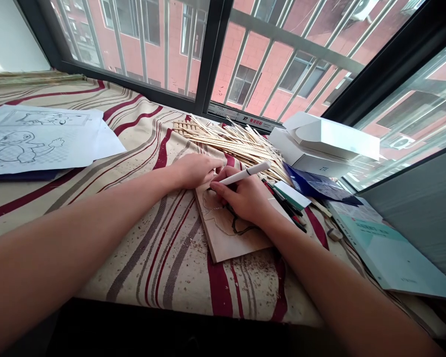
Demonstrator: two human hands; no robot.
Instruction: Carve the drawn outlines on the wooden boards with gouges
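Note:
My right hand (248, 196) is closed around a white pen (243, 173), whose tip points down at the upper left part of a wooden board (226, 245). Thin curved outlines and a dark, thicker line mark the board's face, partly covered by this hand. At the board's far left corner lies my left hand (193, 170), its fingers stretched to the right and touching the board. Some of its fingertips are hidden behind the right hand.
Behind the hands lies a pile of thin wooden sticks (241, 141). White boxes (323, 141) stand by the window, with pens (284, 206) and a green-and-white book (397, 248) at the right. Printed drawings (33, 139) lie left. Shavings dot the striped cloth (134, 248).

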